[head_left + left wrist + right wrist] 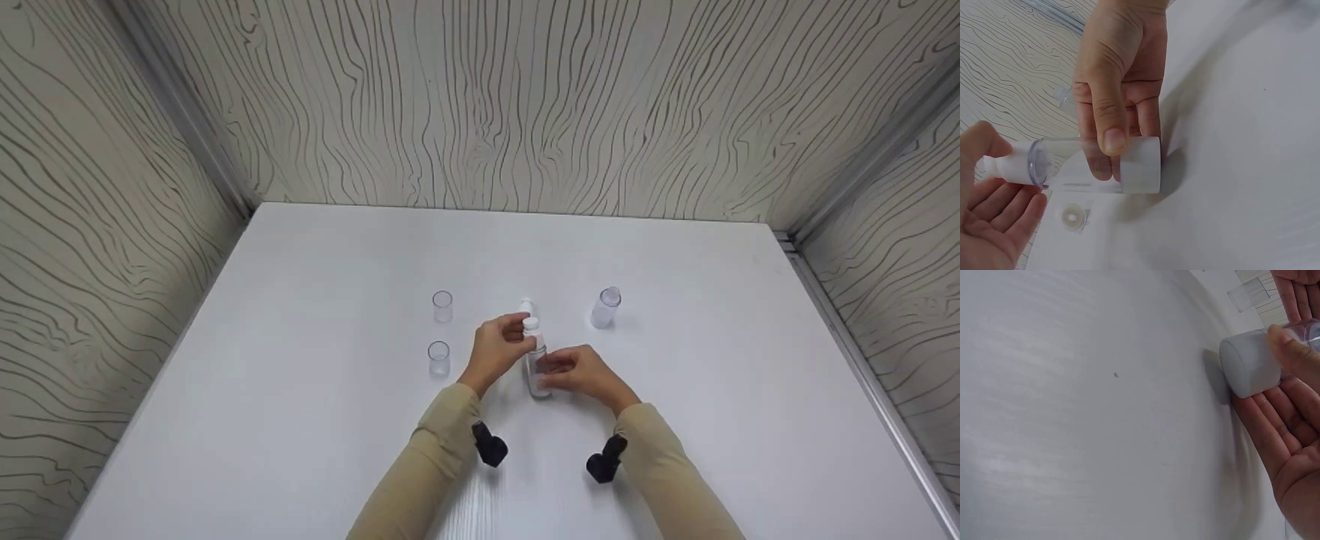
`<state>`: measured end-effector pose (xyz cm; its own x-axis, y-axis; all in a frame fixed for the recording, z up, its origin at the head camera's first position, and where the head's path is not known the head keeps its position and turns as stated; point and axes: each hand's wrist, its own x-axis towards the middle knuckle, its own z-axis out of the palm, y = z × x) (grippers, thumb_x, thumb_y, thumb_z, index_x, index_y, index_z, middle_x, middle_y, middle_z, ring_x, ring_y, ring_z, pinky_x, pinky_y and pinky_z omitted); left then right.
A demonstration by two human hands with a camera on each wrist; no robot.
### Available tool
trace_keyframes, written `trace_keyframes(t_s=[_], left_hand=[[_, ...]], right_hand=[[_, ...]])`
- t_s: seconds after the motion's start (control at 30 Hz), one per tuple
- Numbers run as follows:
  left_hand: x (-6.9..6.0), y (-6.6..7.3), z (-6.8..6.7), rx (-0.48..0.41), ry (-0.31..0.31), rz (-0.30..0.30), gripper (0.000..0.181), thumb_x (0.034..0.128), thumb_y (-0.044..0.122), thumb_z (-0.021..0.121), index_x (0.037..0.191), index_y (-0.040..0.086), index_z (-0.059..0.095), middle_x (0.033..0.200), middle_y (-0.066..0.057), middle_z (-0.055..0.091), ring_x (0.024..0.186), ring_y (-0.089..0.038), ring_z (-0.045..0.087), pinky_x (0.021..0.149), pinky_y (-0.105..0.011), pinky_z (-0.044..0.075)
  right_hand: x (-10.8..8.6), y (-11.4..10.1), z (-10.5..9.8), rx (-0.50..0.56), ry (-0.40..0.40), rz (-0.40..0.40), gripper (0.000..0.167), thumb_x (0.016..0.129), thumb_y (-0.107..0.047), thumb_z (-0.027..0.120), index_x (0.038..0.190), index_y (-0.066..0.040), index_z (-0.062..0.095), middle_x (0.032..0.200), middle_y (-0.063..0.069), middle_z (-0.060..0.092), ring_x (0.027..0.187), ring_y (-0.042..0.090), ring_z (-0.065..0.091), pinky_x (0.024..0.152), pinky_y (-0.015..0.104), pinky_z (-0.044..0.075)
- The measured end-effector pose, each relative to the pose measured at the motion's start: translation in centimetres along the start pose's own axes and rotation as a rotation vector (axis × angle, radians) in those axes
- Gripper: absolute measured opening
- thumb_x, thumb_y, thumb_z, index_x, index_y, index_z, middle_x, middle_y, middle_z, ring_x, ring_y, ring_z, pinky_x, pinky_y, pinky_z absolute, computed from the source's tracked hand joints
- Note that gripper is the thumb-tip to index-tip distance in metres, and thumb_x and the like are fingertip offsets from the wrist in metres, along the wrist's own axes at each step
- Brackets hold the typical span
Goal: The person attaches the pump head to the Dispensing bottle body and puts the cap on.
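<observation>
A clear bottle (538, 377) with a white base (1141, 165) is held between both hands near the middle of the table. My right hand (589, 377) grips its body, thumb on one side and fingers on the other. My left hand (495, 349) pinches the white pump head (532, 330) at the bottle's mouth, its lower part within the clear rim. Whether it is screwed tight, I cannot tell. Just behind the left fingers stands another white pump piece (526, 305), partly hidden. In the right wrist view, the thumb presses the bottle just above its white base (1249, 364).
To the left stand two clear cups or caps, a far one (442, 307) and a nearer one (439, 359). Another clear bottle (604, 311) with a translucent top stands at the right. A patterned wall (480, 105) rises behind the white table (300, 450).
</observation>
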<state>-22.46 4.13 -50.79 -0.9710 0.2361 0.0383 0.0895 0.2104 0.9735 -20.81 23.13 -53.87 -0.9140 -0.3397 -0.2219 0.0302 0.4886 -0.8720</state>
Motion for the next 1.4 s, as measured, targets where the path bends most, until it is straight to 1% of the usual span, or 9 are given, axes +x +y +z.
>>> trace_keyframes(t_s=[0.2,0.27,0.5,0.7,0.97,1.07,1.2,1.27,1.4], left_hand=[[-0.07,-0.06,0.01,-0.007,0.010,-0.019,0.046,0.0836,0.013,0.072,0.124,-0.004,0.060,0.116,-0.022,0.069,0.108,-0.031,0.069,0.092,-0.029,0.058],[-0.13,-0.07,0.03,-0.009,0.026,-0.022,0.047,0.0823,0.016,0.075,0.123,-0.004,0.060,0.115,-0.021,0.069,0.107,-0.030,0.069,0.092,-0.029,0.058],[-0.27,-0.12,0.16,0.003,0.103,-0.040,0.048,0.0760,0.022,0.082,0.115,-0.001,0.065,0.105,-0.016,0.072,0.097,-0.023,0.071,0.085,-0.025,0.059],[-0.22,-0.10,0.27,0.013,0.142,-0.056,0.044,0.0733,0.023,0.084,0.108,0.002,0.067,0.099,-0.012,0.072,0.088,-0.016,0.070,0.079,-0.021,0.059],[-0.29,0.15,0.37,0.021,0.145,-0.033,0.041,0.0739,0.019,0.083,0.105,-0.001,0.066,0.096,-0.014,0.071,0.085,-0.018,0.070,0.075,-0.020,0.058],[-0.25,0.21,0.43,0.024,0.144,-0.035,0.040,0.0738,0.018,0.083,0.105,-0.001,0.066,0.095,-0.014,0.071,0.085,-0.018,0.070,0.075,-0.020,0.058],[-0.17,0.18,0.43,0.029,0.140,-0.032,0.039,0.0739,0.016,0.083,0.105,-0.001,0.067,0.095,-0.015,0.071,0.085,-0.019,0.070,0.075,-0.020,0.059],[-0.15,0.15,0.40,0.028,0.135,-0.032,0.038,0.0745,0.015,0.082,0.106,-0.001,0.067,0.096,-0.015,0.072,0.086,-0.019,0.070,0.077,-0.021,0.059],[-0.19,0.15,0.29,0.021,0.114,-0.032,0.038,0.0759,0.014,0.080,0.107,-0.002,0.066,0.099,-0.016,0.072,0.090,-0.022,0.071,0.079,-0.022,0.060]], right_hand=[[0.07,-0.11,0.10,-0.016,0.002,-0.025,0.044,0.079,-0.019,0.078,0.114,0.006,0.067,0.113,0.025,0.070,0.103,0.032,0.070,0.082,0.018,0.056],[0.04,-0.17,0.07,-0.016,0.003,-0.024,0.045,0.079,-0.020,0.078,0.114,0.006,0.067,0.113,0.025,0.070,0.103,0.032,0.070,0.082,0.018,0.056],[0.03,-0.08,0.06,-0.020,0.005,-0.003,0.047,0.080,-0.019,0.078,0.117,0.006,0.065,0.115,0.024,0.069,0.106,0.033,0.069,0.090,0.036,0.058],[0.03,-0.21,0.10,-0.044,0.006,0.014,0.049,0.080,-0.023,0.078,0.119,0.004,0.065,0.117,0.021,0.069,0.109,0.032,0.068,0.093,0.038,0.058],[-0.16,-0.27,-0.10,0.005,0.002,0.000,0.048,0.080,-0.021,0.078,0.118,0.006,0.065,0.117,0.024,0.068,0.109,0.035,0.067,0.092,0.036,0.058],[-0.15,-0.33,-0.11,0.005,0.002,0.001,0.047,0.080,-0.020,0.078,0.118,0.006,0.065,0.116,0.024,0.069,0.108,0.035,0.068,0.090,0.035,0.058],[-0.08,-0.36,-0.11,-0.010,-0.001,0.004,0.046,0.080,-0.019,0.078,0.117,0.005,0.066,0.116,0.024,0.069,0.108,0.035,0.068,0.091,0.036,0.058],[-0.06,-0.39,-0.13,-0.019,-0.004,0.006,0.045,0.080,-0.019,0.078,0.116,0.005,0.066,0.116,0.024,0.069,0.108,0.035,0.067,0.091,0.038,0.058],[-0.14,-0.57,-0.10,-0.031,-0.006,0.019,0.045,0.080,-0.020,0.078,0.116,0.003,0.067,0.116,0.022,0.069,0.108,0.032,0.068,0.091,0.036,0.058]])
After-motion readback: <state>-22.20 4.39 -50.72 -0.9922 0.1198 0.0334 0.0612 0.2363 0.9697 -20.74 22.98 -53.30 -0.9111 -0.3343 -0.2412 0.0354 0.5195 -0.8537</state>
